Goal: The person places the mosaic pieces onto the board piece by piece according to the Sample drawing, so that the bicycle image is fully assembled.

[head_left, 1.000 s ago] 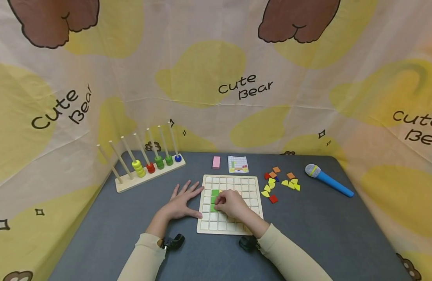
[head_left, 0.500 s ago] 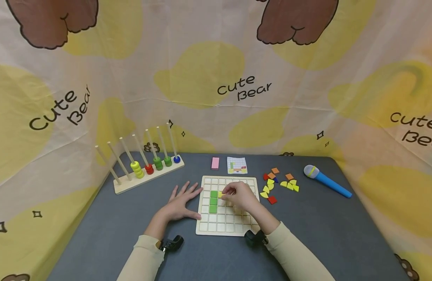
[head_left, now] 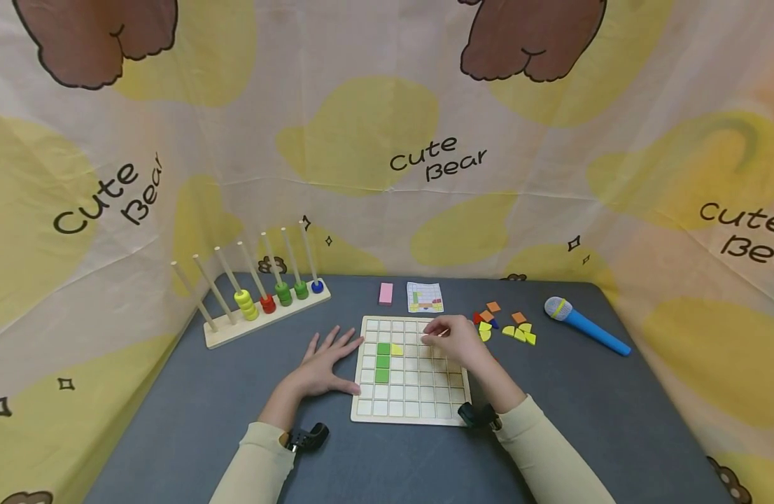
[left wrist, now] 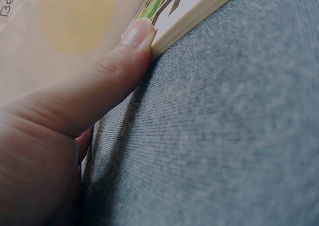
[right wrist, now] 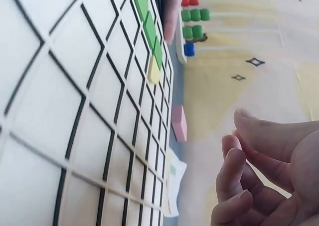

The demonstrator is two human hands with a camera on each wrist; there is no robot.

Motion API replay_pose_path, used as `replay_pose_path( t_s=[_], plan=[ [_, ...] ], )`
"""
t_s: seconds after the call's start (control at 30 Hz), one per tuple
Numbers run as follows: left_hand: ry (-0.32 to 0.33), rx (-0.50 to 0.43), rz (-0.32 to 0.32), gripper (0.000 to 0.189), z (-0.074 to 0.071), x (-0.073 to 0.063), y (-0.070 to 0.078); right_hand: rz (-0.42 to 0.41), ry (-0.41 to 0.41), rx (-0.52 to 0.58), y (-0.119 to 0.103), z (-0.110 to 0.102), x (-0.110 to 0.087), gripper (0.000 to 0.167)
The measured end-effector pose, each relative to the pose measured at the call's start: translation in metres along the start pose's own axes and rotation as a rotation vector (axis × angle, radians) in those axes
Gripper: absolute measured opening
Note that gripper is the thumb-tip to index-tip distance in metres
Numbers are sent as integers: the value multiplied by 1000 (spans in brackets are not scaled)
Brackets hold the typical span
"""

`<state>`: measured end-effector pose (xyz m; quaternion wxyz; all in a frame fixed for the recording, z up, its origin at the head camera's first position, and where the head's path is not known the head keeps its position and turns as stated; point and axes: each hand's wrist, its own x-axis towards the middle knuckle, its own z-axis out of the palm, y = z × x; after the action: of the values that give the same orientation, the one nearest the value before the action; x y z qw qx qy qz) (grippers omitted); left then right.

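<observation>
A square wooden grid board (head_left: 412,409) lies on the table, with three green square tiles (head_left: 383,362) in one column and a yellow tile (head_left: 397,349) beside the top one. My left hand (head_left: 322,367) rests spread at the board's left side; in the left wrist view its thumb (left wrist: 137,37) presses the board's edge. Over the board's upper right part hovers my right hand (head_left: 456,339), its fingers loosely curled. The right wrist view shows nothing between the right thumb and fingers (right wrist: 234,171).
Right of the board lie loose yellow pieces (head_left: 521,333), orange squares (head_left: 493,306) and red and blue pieces. Behind it are a pink block (head_left: 385,294) and a pattern card (head_left: 425,297). A bead-and-peg rack (head_left: 267,315) stands left; a blue toy microphone (head_left: 588,325) lies right.
My right hand has let go of the yellow tile, now lying flat beside the top green one, and has moved right and away toward the loose pieces. The left hand has stayed put.
</observation>
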<state>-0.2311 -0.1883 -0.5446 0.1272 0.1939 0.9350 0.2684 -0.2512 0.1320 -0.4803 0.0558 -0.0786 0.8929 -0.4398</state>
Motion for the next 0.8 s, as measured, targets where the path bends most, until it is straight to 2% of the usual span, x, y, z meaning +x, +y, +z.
replay_pose_path(
  t_s=[0.4,0.8],
  plan=[
    [1,6,-9,111,0,0,1,25,95,-40,19,-35,4,17],
    [-7,-4,-13,110,-2,-2,3,40,120,-46,38,-62,3,20]
  ],
)
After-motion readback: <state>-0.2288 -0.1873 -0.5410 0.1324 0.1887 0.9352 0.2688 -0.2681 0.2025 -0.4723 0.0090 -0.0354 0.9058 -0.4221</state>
